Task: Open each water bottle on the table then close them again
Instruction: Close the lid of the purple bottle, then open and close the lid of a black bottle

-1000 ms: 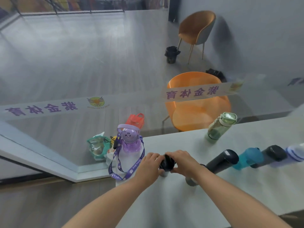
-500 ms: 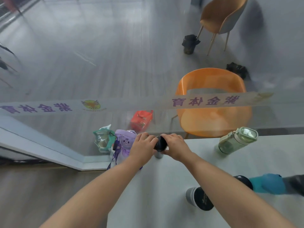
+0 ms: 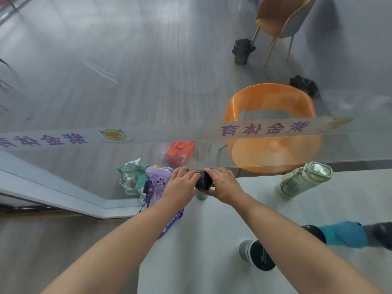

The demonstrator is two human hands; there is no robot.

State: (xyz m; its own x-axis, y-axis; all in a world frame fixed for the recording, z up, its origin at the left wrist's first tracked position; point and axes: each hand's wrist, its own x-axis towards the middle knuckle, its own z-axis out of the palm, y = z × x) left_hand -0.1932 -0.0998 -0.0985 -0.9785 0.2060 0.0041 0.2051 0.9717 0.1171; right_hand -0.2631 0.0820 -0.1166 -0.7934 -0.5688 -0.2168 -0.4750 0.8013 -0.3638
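Note:
A small grey bottle with a black cap stands near the far edge of the white table. My left hand and my right hand both grip its cap from either side, hiding most of the bottle. A purple bottle with a lanyard stands just left of my left hand. A pale green bottle is at the right. Below my right forearm stand a black bottle with a grey base, a teal bottle and a dark bottle.
A glass wall with purple lettering runs along the table's far edge. Beyond it are an orange chair, a tan chair, a red bag and a green snack bag on the floor.
The view has tilted down and closer to the table. Both hands stay on the black-capped bottle, which now sits nearer the glass edge beside the purple bottle.

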